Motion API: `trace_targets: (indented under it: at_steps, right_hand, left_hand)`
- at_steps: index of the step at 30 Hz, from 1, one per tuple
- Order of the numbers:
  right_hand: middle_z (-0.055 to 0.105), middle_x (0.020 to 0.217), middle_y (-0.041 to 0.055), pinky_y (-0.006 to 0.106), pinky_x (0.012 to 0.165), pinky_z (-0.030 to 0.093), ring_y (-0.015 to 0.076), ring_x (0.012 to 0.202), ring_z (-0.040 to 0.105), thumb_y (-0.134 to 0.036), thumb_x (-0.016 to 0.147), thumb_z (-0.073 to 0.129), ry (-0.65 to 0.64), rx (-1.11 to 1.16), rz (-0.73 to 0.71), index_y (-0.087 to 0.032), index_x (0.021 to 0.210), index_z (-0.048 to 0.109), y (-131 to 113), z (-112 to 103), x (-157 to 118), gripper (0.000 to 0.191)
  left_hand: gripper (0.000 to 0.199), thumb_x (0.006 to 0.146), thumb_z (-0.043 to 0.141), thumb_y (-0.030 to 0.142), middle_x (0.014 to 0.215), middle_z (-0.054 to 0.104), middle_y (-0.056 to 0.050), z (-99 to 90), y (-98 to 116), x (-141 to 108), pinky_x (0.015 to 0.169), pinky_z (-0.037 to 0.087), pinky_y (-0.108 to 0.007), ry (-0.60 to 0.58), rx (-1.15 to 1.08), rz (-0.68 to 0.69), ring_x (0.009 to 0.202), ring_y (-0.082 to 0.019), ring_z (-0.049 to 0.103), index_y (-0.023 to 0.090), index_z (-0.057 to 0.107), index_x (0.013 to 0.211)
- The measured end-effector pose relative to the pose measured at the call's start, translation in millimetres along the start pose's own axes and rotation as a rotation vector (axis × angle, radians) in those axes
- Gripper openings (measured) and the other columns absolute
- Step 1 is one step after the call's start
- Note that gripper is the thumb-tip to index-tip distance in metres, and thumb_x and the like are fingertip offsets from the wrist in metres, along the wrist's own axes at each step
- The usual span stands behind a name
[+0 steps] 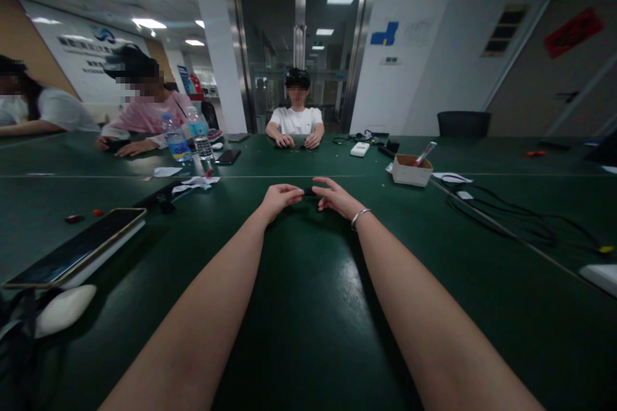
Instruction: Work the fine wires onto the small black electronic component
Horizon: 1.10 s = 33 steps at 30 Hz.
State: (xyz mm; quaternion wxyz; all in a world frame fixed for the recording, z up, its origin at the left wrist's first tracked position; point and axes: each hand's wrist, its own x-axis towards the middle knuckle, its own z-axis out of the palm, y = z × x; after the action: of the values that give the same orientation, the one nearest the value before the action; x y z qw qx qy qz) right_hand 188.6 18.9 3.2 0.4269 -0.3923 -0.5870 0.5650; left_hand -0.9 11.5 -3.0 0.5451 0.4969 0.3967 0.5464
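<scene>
Both my arms reach forward over the dark green table (308,308). A small black object (308,192), too small to make out its kind, sits between my hands just above or on the tabletop. My left hand (280,200) pinches its left end between thumb and fingertips. On the other side, my right hand (338,198) has its fingers apart, the index fingertip near the object's right end; whether it touches cannot be made out. A silver bracelet (360,219) circles my right wrist.
At left lie a phone (81,247) on a white box and a white rounded item (66,311). Farther off are water bottles (177,141), paper scraps (195,183), a small carton (412,171) and black cables (511,205). A person (296,122) sits opposite; two others sit at left.
</scene>
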Motion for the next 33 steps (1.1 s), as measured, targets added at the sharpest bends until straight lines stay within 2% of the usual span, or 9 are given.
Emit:
trace_targets:
  at_steps: [3,6,8,12,14,19,24,29,33]
  right_hand:
    - [0.065,0.069,0.0034,0.017,0.044,0.049,0.007,0.044,0.053,-0.023,0.088,0.054,-0.055,-0.039,0.029,-0.015,0.112,0.053,-0.7,0.5,0.4,0.025]
    - [0.065,0.086,-0.0011,0.018,0.049,0.051,0.0052,0.047,0.055,-0.005,0.074,0.063,-0.097,0.017,-0.032,-0.026,0.123,0.045,-2.1,-1.1,-2.4,0.056]
    - [0.064,0.087,-0.0022,0.02,0.05,0.052,0.0053,0.046,0.055,-0.006,0.072,0.066,-0.074,0.031,-0.04,-0.029,0.126,0.042,-2.4,-1.2,-3.2,0.063]
    - [0.065,0.07,0.0027,0.018,0.045,0.049,0.0068,0.043,0.052,-0.027,0.087,0.055,-0.035,-0.044,0.021,-0.015,0.117,0.049,-1.2,0.7,-0.6,0.033]
    - [0.066,0.072,0.0042,0.017,0.044,0.048,0.0065,0.044,0.052,-0.024,0.088,0.054,-0.053,-0.049,0.016,-0.014,0.116,0.05,-0.8,0.2,-0.2,0.03]
    - [0.063,0.094,0.0006,0.019,0.051,0.053,0.0057,0.052,0.059,-0.008,0.072,0.067,-0.081,0.047,-0.057,-0.028,0.128,0.04,0.0,-2.1,-1.4,0.065]
    - [0.066,0.073,0.0032,0.018,0.043,0.049,0.0061,0.042,0.052,-0.026,0.087,0.057,-0.038,-0.057,-0.004,-0.016,0.115,0.051,1.6,0.2,0.9,0.03]
    - [0.065,0.095,-0.0009,0.021,0.051,0.054,0.0051,0.047,0.057,-0.007,0.071,0.069,-0.06,0.063,-0.077,-0.032,0.131,0.035,0.6,-2.7,-1.7,0.073]
    - [0.065,0.069,0.0018,0.019,0.043,0.05,0.0069,0.04,0.052,-0.028,0.086,0.059,-0.007,-0.016,-0.008,-0.016,0.119,0.049,2.9,-1.6,2.8,0.036]
  left_hand:
    - [0.021,0.057,0.081,0.016,0.072,0.067,-0.006,0.4,0.6,-0.4,0.081,0.054,-0.033,-0.002,0.002,-0.021,0.068,-0.012,0.064,0.008,0.067,0.07]
    - [0.021,0.057,0.081,0.016,0.069,0.066,-0.005,0.9,0.8,-0.3,0.08,0.055,-0.031,0.011,-0.003,-0.031,0.065,-0.011,0.063,0.008,0.067,0.069]
    - [0.02,0.058,0.081,0.016,0.068,0.066,-0.005,1.2,0.5,0.0,0.079,0.054,-0.03,0.014,-0.008,-0.033,0.065,-0.011,0.063,0.007,0.067,0.069]
    - [0.019,0.059,0.08,0.015,0.069,0.067,-0.006,1.3,-0.4,0.7,0.08,0.054,-0.029,0.01,-0.009,-0.04,0.066,-0.011,0.064,0.006,0.067,0.07]
    - [0.019,0.059,0.08,0.014,0.069,0.067,-0.007,1.2,-0.6,0.9,0.08,0.054,-0.029,0.013,-0.009,-0.044,0.066,-0.011,0.064,0.006,0.067,0.07]
    - [0.015,0.061,0.078,0.012,0.07,0.067,-0.006,1.5,0.7,-0.4,0.08,0.054,-0.029,0.013,-0.012,-0.044,0.066,-0.012,0.064,0.006,0.068,0.07]
    - [0.014,0.062,0.078,0.01,0.071,0.068,-0.007,1.7,1.4,-1.3,0.081,0.053,-0.029,0.004,-0.001,-0.041,0.066,-0.012,0.064,0.006,0.067,0.07]
    - [0.013,0.062,0.077,0.01,0.068,0.067,-0.005,2.5,2.2,-1.8,0.079,0.054,-0.028,0.014,-0.011,-0.047,0.065,-0.011,0.064,0.006,0.067,0.07]
    - [0.015,0.062,0.078,0.011,0.069,0.067,-0.006,2.7,2.6,-2.0,0.079,0.054,-0.028,0.007,-0.005,-0.046,0.065,-0.011,0.064,0.007,0.067,0.07]
